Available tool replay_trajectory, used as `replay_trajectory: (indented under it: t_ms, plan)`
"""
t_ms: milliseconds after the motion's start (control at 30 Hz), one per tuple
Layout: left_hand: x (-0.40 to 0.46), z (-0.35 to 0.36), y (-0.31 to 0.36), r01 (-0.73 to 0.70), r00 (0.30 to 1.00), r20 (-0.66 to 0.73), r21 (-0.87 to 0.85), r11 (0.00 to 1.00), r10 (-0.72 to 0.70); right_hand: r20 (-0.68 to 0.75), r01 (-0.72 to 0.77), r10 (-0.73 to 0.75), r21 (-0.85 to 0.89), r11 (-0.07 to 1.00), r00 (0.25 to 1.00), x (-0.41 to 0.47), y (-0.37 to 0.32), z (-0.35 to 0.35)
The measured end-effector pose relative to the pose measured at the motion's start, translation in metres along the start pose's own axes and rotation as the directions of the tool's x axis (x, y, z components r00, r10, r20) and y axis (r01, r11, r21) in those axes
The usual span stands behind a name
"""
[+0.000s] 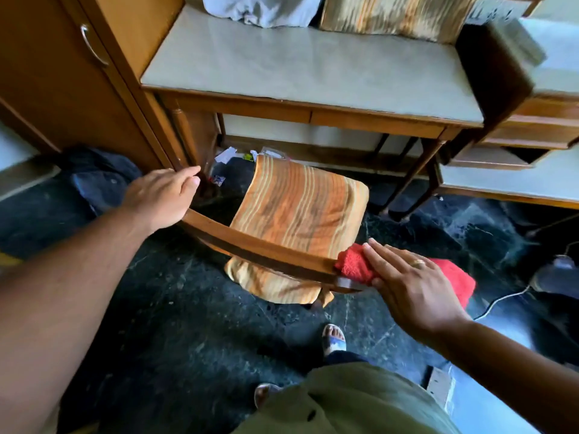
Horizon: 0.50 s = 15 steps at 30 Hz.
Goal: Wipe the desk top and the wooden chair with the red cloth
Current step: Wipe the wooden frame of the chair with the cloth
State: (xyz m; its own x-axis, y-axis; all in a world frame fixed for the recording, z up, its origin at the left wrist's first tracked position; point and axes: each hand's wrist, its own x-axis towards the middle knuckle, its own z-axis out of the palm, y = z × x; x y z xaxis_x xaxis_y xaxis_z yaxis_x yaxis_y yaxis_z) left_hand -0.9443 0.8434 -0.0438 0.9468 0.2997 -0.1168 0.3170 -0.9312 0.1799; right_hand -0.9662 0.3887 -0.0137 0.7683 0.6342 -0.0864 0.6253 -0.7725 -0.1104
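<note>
The red cloth (354, 264) lies bunched on the right end of the wooden chair (266, 252) top rail, which runs far-left to near-right. The right hand (407, 283) presses it, fingers extended flat. The left hand (163, 195) apparently curls around the rail's left end. The desk top (282, 67) lies beyond.

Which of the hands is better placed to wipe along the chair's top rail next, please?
Probably the right hand: it presses the red cloth on the rail's right end, while the left hand grips the other end.
</note>
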Motion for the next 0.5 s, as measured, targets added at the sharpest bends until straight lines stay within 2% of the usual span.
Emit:
replay_trajectory:
  t_ms: [167, 300, 433, 500]
  plan:
    - [-0.002, -0.002, -0.001, -0.004, 1.000, 0.009, -0.017, 1.000, 0.005, -0.060, 0.234, -0.231, 0.043, 0.971, 0.971, 0.086, -0.111, 0.016]
    - [-0.005, -0.004, 0.001, -0.038, 0.999, 0.022, -0.020, 0.999, 0.039, -0.019, 0.266, -0.266, 0.078, 0.961, 0.964, 0.154, -0.178, 0.015]
    - [-0.007, -0.009, 0.000, -0.085, 0.996, 0.039, 0.036, 0.996, 0.084, 0.084, 0.398, -0.398, 0.024, 0.917, 0.913, 0.113, -0.126, 0.007]
    - [-0.006, -0.010, -0.001, -0.097, 0.994, 0.044, 0.046, 0.994, 0.095, 0.079, 0.375, -0.377, 0.035, 0.926, 0.923, 0.074, -0.072, -0.003]
